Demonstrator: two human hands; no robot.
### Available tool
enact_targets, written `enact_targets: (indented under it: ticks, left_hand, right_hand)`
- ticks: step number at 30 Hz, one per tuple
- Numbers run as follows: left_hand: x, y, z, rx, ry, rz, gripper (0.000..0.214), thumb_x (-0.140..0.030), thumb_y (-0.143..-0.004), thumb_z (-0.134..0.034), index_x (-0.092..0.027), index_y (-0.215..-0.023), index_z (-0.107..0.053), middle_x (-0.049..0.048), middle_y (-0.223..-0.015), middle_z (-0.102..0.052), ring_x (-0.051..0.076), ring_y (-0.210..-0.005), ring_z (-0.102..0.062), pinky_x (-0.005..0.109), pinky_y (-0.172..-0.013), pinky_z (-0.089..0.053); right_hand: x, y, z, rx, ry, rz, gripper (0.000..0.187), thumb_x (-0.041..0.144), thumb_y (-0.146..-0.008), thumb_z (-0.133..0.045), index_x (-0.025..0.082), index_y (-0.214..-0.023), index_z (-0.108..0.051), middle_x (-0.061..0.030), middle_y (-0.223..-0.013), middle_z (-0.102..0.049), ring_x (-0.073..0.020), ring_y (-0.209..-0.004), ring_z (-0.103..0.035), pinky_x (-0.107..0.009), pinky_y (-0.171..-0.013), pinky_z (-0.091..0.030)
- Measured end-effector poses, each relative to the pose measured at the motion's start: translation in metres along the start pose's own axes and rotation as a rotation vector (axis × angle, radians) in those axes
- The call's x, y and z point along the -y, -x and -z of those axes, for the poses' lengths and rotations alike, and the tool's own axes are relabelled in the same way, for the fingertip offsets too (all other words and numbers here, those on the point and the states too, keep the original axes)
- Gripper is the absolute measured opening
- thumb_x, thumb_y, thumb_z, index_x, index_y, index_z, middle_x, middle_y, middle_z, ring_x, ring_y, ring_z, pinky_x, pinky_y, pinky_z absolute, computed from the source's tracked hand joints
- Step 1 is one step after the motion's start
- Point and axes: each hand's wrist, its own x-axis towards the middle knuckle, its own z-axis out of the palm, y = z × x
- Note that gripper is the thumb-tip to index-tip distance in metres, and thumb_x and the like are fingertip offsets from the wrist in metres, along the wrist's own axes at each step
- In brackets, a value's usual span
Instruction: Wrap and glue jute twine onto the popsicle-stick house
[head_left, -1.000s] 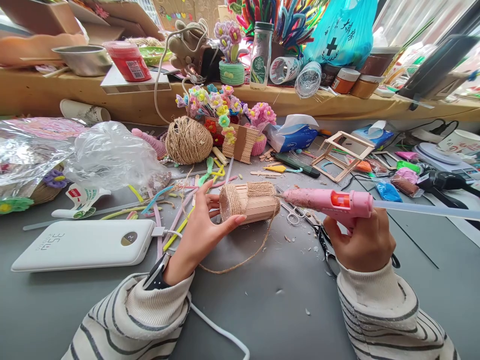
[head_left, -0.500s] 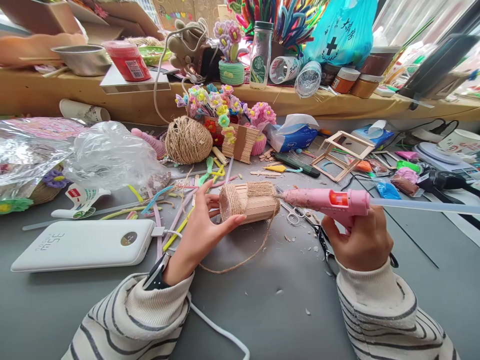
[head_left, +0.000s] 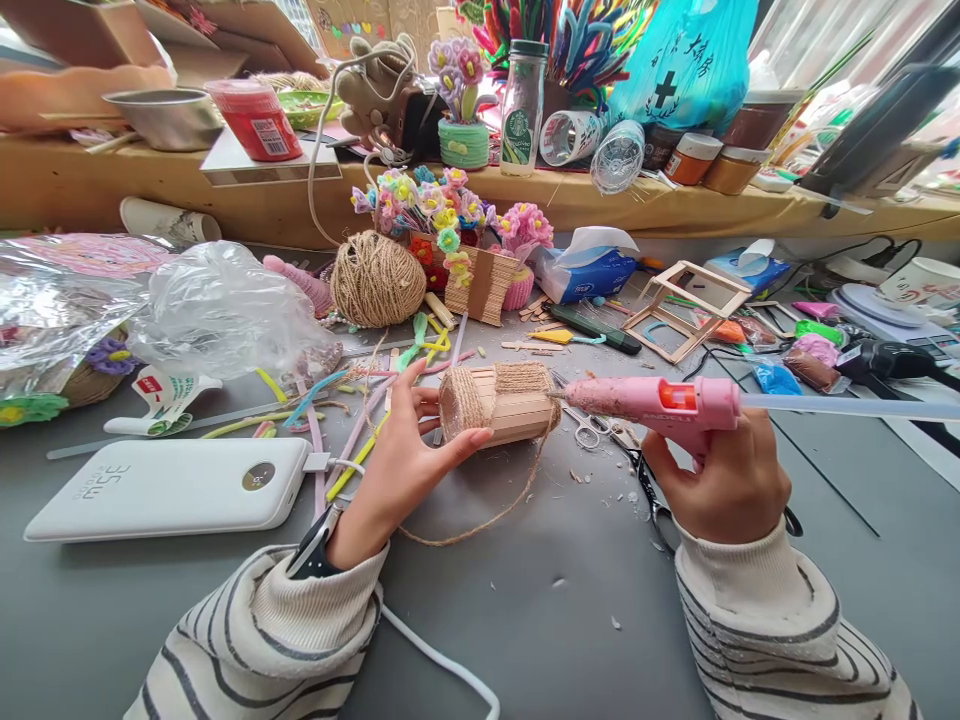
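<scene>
My left hand (head_left: 409,440) grips the left end of a cylinder (head_left: 517,415) faced with wooden slats, its thumb in front and its fingers behind. Twine covers part of the cylinder at the left end and along the top, and a loose strand of twine (head_left: 480,538) loops down onto the table. In my right hand (head_left: 724,480) is a pink hot glue gun (head_left: 652,400), a long clear glue stick (head_left: 847,405) sticking out of its back. The nozzle points left and meets the cylinder's right end; whether it touches cannot be made out.
A white power bank (head_left: 172,490) with a cable lies left of my left arm. Behind the cylinder are a ball of twine (head_left: 379,280), fuzzy flowers and a wooden frame (head_left: 686,310). Small scissors (head_left: 589,430) lie under the nozzle. Jars and a blue bag (head_left: 686,60) line the ledge.
The glue gun's nozzle has shifted very slightly left against the cylinder's right end. My left hand and the cylinder stay where they were.
</scene>
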Motion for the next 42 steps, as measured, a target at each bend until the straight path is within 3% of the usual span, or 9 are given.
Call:
enact_targets:
  ticks: [6,12,15,21,26,33,36,40,42]
  left_hand:
    - [0.0,-0.001,0.0,-0.005,-0.016,0.009,0.096,-0.058,-0.057,-0.068,-0.02,-0.133,-0.023,0.0074,-0.104,-0.051,0.025,-0.1,-0.055,0.046,-0.089,-0.045]
    - [0.0,0.0,0.001,0.005,-0.007,0.011,0.096,-0.058,-0.057,-0.068,-0.02,-0.133,-0.023,0.0078,-0.105,-0.05,0.025,-0.099,-0.056,0.048,-0.09,-0.045]
    - [0.001,0.0,0.001,0.011,0.003,0.001,0.093,-0.056,-0.059,-0.068,-0.021,-0.133,-0.022,0.0076,-0.106,-0.051,0.025,-0.099,-0.056,0.049,-0.091,-0.045]
    - [0.001,0.0,0.0,0.017,0.005,-0.001,0.092,-0.055,-0.06,-0.068,-0.021,-0.132,-0.022,0.0072,-0.106,-0.051,0.024,-0.101,-0.055,0.049,-0.093,-0.044]
    - [0.0,0.0,0.0,0.012,0.008,0.01,0.094,-0.055,-0.058,-0.069,-0.021,-0.133,-0.022,0.007,-0.105,-0.05,0.024,-0.1,-0.056,0.047,-0.092,-0.044]
    - [0.001,0.0,-0.001,0.023,0.024,0.018,0.094,-0.054,-0.06,-0.068,-0.02,-0.134,-0.021,0.0096,-0.11,-0.049,0.025,-0.102,-0.055,0.047,-0.091,-0.045]
    - [0.003,0.0,-0.001,0.024,0.03,0.004,0.091,-0.052,-0.061,-0.068,-0.021,-0.133,-0.022,0.009,-0.11,-0.05,0.024,-0.101,-0.055,0.047,-0.091,-0.045]
    - [0.004,0.0,-0.001,0.023,0.04,0.004,0.09,-0.05,-0.062,-0.069,-0.023,-0.133,-0.022,0.0083,-0.11,-0.049,0.024,-0.101,-0.056,0.046,-0.09,-0.046]
    - [0.004,0.0,-0.001,0.022,0.044,0.007,0.09,-0.05,-0.061,-0.07,-0.023,-0.133,-0.022,0.008,-0.109,-0.049,0.024,-0.101,-0.056,0.046,-0.09,-0.046]
  right_hand:
    - [0.004,-0.005,0.002,0.011,-0.049,-0.032,0.037,0.032,-0.073,-0.061,0.017,-0.106,-0.054,-0.0051,-0.072,-0.055,-0.0183,-0.06,-0.053,-0.028,-0.047,-0.04]
    - [0.005,-0.007,-0.005,0.134,-0.196,-0.267,0.034,0.046,-0.074,-0.059,0.016,-0.091,-0.056,0.0003,-0.06,-0.043,-0.0148,-0.05,-0.043,-0.029,-0.047,-0.038]
    - [0.0,-0.009,-0.01,0.161,-0.276,-0.373,0.035,0.049,-0.07,-0.061,0.017,-0.085,-0.055,0.0009,-0.06,-0.045,-0.014,-0.048,-0.043,-0.028,-0.048,-0.039]
    - [-0.019,-0.012,-0.016,0.243,-0.283,-0.631,0.041,0.057,-0.058,-0.067,0.02,-0.069,-0.051,0.0021,-0.053,-0.045,-0.0129,-0.045,-0.039,-0.027,-0.043,-0.033]
    - [-0.047,-0.009,-0.023,0.246,-0.251,-0.63,0.038,0.056,-0.062,-0.063,0.02,-0.073,-0.055,0.0018,-0.054,-0.048,-0.0138,-0.046,-0.04,-0.029,-0.048,-0.034]
    - [-0.085,0.003,-0.042,0.485,-0.122,-0.714,0.048,0.058,-0.048,-0.067,0.021,-0.074,-0.051,-0.0046,-0.066,-0.058,-0.0204,-0.052,-0.051,-0.032,-0.049,-0.036]
    - [-0.087,0.009,-0.047,0.515,-0.066,-0.649,0.048,0.061,-0.051,-0.063,0.02,-0.072,-0.049,-0.005,-0.067,-0.058,-0.0206,-0.054,-0.051,-0.032,-0.05,-0.036]
    - [-0.08,0.006,-0.043,0.401,-0.03,-0.383,0.046,0.063,-0.061,-0.057,0.019,-0.071,-0.052,-0.008,-0.072,-0.059,-0.0239,-0.066,-0.053,-0.037,-0.061,-0.04]
    - [-0.067,-0.003,-0.037,0.329,-0.099,-0.241,0.034,0.051,-0.073,-0.054,0.017,-0.077,-0.056,-0.0088,-0.077,-0.062,-0.0232,-0.072,-0.055,-0.037,-0.068,-0.041]
